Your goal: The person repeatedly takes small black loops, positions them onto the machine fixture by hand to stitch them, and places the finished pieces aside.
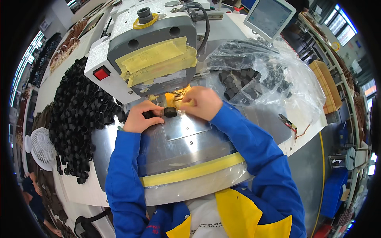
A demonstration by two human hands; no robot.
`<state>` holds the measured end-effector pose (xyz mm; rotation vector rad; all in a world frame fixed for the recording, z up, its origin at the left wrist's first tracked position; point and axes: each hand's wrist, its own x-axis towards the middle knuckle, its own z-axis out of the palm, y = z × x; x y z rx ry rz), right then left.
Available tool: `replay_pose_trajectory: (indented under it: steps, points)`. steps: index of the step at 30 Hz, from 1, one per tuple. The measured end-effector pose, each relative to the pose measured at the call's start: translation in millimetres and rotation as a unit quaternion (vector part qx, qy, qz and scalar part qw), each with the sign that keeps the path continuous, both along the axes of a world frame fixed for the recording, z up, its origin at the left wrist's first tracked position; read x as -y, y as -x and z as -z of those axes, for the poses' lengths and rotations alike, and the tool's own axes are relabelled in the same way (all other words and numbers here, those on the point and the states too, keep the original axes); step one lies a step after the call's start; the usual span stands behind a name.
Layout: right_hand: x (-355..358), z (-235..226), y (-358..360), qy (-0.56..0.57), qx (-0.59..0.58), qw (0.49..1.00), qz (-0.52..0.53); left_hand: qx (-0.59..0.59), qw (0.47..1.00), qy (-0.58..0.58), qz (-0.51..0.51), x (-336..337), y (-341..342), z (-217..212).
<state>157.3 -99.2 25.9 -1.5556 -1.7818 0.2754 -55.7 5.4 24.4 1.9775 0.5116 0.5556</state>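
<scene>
By the machine head [152,36], left hand [139,117] pinches a black loop [170,113]: likely light, springy, best edge-held; right hand [204,102]'s grip, can't tell.

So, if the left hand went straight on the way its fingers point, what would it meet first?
The black ring directly ahead of the left hand, perhaps already touching it; depth there is unclear.

Both hands [138,118] face each other closely, fingers [151,106] curled, forearms [126,160] converging.
</scene>
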Motion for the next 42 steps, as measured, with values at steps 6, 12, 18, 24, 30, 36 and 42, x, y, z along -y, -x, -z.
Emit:
replay_pose_trajectory:
  steps: [6, 12, 18, 24, 30, 36, 42]
  points:
    - [0, -20, -60, -0.008, 0.28, 0.902, 0.329, -0.008, 0.989, -0.125, -0.083, -22, 26, 4]
    - [-7, -3, -79, -0.039, 0.272, 0.908, 0.318, -0.008, 0.947, -0.287, -0.147, -22, 24, 11]
    - [-10, -12, -48, 0.067, -0.223, 0.97, 0.073, 0.068, 0.941, -0.304, -0.134, 7, 5, -5]
    - [-1, -6, 6, 0.181, -0.379, 0.907, 0.005, 0.145, 0.933, -0.318, -0.089, 40, -26, -8]
    - [1, 6, 22, 0.237, -0.506, 0.829, -0.024, 0.107, 0.891, -0.436, -0.073, 46, -25, -7]
    - [-3, 10, 6, 0.374, -0.584, 0.702, -0.16, 0.184, 0.945, -0.272, 0.012, 42, -29, -8]
    - [-5, -12, -9, 0.221, -0.385, 0.885, -0.139, 0.09, 0.942, -0.318, -0.05, 41, -24, -4]
